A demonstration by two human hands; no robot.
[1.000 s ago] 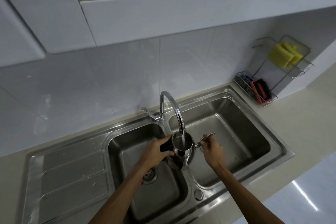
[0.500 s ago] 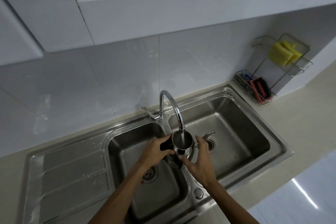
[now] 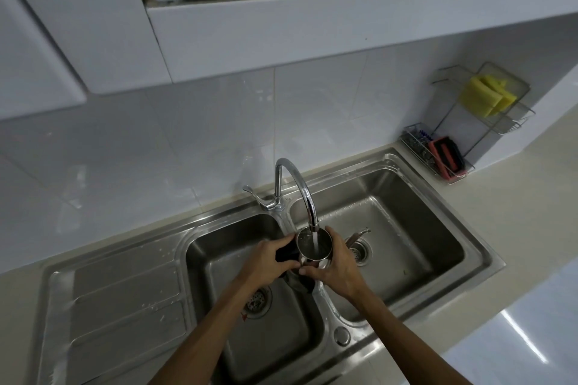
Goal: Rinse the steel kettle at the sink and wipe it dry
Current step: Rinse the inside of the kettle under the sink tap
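Holding a steel kettle (image 3: pixel 308 251) under a running tap, a person works over a stainless double-bowl sink (image 3: pixel 416 262) set into a pale countertop (image 3: pixel 513 228). The kettle sits upright above the divider between the two bowls, its open mouth directly beneath the spout of the curved chrome faucet (image 3: pixel 297 194), and a thin stream of water (image 3: pixel 314 242) falls straight into it. The left hand (image 3: pixel 267 264) comes in from the lower left with the forearm stretched across the left bowl, fingers curled around the kettle's black handle (image 3: pixel 286 255) in a closed grasp. The right hand (image 3: pixel 337 266) reaches in from the lower right, palm pressed against the kettle's far side, thumb up at the rim and fingers wrapped low around the body, so both hands clasp the vessel between them. The kettle's spout (image 3: pixel 358 234) pokes out past the right hand over the right bowl. Drain strainers show in the left bowl (image 3: pixel 258 306) and the right bowl (image 3: pixel 359 251). A ribbed drainboard (image 3: pixel 125 300) flecked with droplets lies to the left. At the counter's far right corner, a wire rack (image 3: pixel 488 122) holds yellow sponges (image 3: pixel 486 95) above and a red-and-black scrubber (image 3: pixel 445 155) below. White wall tiles (image 3: pixel 187 141) and cabinets (image 3: pixel 281 25) rise behind.
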